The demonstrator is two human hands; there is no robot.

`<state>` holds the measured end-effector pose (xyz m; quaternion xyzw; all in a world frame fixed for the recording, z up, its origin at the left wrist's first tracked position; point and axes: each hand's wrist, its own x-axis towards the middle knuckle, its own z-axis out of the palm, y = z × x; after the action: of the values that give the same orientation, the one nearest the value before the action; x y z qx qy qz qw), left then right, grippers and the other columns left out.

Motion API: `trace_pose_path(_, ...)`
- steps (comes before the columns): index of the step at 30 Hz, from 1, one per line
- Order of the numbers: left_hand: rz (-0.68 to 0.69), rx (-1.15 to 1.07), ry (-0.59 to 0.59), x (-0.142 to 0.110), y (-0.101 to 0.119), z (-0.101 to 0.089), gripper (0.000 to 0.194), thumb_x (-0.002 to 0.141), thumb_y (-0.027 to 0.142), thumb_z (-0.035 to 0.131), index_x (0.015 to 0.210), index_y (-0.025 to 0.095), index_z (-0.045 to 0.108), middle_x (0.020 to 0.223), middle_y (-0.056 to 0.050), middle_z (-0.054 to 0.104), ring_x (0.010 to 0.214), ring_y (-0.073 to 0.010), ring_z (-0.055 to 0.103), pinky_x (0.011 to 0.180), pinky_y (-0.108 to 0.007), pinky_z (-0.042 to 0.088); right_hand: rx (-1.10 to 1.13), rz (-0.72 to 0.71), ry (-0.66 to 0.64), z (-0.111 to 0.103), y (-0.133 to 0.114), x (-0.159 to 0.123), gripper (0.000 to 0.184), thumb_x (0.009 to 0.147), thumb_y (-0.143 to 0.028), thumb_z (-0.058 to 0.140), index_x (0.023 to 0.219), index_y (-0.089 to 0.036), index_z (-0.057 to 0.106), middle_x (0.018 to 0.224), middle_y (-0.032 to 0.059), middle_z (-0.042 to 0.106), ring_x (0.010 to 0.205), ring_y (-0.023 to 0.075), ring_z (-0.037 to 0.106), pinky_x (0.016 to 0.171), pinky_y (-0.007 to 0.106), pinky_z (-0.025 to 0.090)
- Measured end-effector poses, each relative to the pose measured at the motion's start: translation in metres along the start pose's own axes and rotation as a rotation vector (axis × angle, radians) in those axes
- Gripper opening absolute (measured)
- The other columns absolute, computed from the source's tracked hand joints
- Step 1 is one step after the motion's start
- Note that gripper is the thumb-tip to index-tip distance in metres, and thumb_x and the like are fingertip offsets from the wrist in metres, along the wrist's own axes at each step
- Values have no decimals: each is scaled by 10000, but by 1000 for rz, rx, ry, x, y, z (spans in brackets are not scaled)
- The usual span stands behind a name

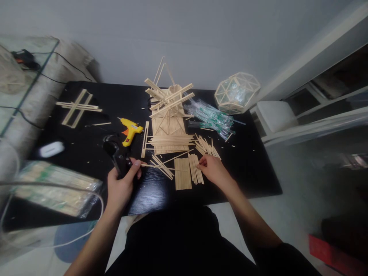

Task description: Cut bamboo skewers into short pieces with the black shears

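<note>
My left hand point(122, 186) is closed around a black hand tool point(119, 157) whose exact kind is unclear. Its thumb and fingertip also pinch the end of a thin wooden stick point(158, 166) pointing right. With fingertips together, my right hand point(212, 168) touches the edge of a loose group of short sticks point(196, 168); whether a stick is between them is hidden. Beside that group lies a flat panel of sticks point(183, 174) set side by side. Behind it stands a wooden stick model point(168, 126) with crossed blades, and long sticks point(172, 140) lie across its base.
A yellow glue gun point(130, 130) lies left of the model. Plastic-wrapped packs point(212, 117) and a faceted stick frame point(237, 92) are at the back right. A crossed stick frame point(79, 108) and a bagged bundle point(57, 188) occupy the left, near a white cord point(100, 199).
</note>
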<state>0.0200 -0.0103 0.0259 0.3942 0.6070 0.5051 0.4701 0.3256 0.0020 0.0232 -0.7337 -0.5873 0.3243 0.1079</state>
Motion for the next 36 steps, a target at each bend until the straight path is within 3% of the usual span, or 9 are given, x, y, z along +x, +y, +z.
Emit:
trace_pose_path(5, 36, 77, -31, 0, 4, 0, 225, 876, 409, 781, 834, 208, 689, 653, 21, 598, 684, -144, 575, 741, -263, 464, 61, -36, 16, -10, -2, -5, 76, 860, -129, 699, 866, -195, 736, 846, 82, 775, 810, 237, 732, 818, 396, 566)
trace_pose_path(10, 145, 222, -15, 5, 22, 8, 245, 841, 430, 795, 857, 197, 720, 708, 8, 620, 630, -142, 529, 633, -267, 433, 470, -264, -7, -18, -27, -13, 95, 905, -230, 661, 975, -223, 725, 958, 53, 768, 889, 213, 744, 812, 371, 603)
trace_pose_path(16, 456, 434, -167, 13, 67, 29, 140, 831, 313, 784, 901, 205, 728, 744, 6, 648, 649, -148, 541, 648, -264, 439, 591, -510, -150, -5, -70, -11, 108, 952, -350, 693, 967, -249, 728, 970, 33, 782, 893, 193, 754, 835, 353, 615)
trace_pose_path(21, 533, 430, -325, 23, 89, 44, 282, 706, 149, 793, 979, 199, 746, 776, -11, 680, 697, -178, 606, 691, -282, 466, 585, -585, -109, 7, -76, 1, 96, 946, -350, 715, 1000, -280, 752, 967, 10, 807, 918, 211, 766, 889, 377, 598)
trace_pose_path(24, 612, 508, -404, 29, 89, 50, 291, 705, 111, 740, 983, 201, 737, 821, -25, 709, 724, -186, 624, 717, -295, 482, 497, -626, -78, 13, -73, 8, 116, 958, -368, 701, 989, -291, 781, 941, 0, 811, 868, 208, 756, 849, 357, 580)
trace_pose_path(28, 713, 563, -416, 31, 82, 50, 245, 799, 141, 706, 1038, 189, 724, 831, -25, 722, 695, -163, 624, 701, -285, 491, 469, -661, -35, 21, -69, 14, 188, 970, -413, 684, 965, -268, 804, 862, -1, 795, 758, 183, 719, 763, 310, 542)
trace_pose_path(31, 692, 544, -406, 26, 77, 47, 147, 887, 239, 712, 1023, 183, 719, 839, -28, 733, 702, -155, 648, 703, -280, 505, 467, -671, -12, 28, -65, 16, 198, 974, -416, 686, 972, -261, 809, 892, 5, 798, 780, 177, 716, 779, 299, 530)
trace_pose_path(36, 631, 540, -414, 19, 71, 40, 162, 920, 309, 717, 1021, 183, 714, 852, -6, 744, 730, -135, 674, 707, -257, 522, 427, -749, 43, 45, -56, 19, 192, 988, -370, 682, 1035, -232, 806, 951, 36, 808, 829, 179, 734, 800, 296, 539)
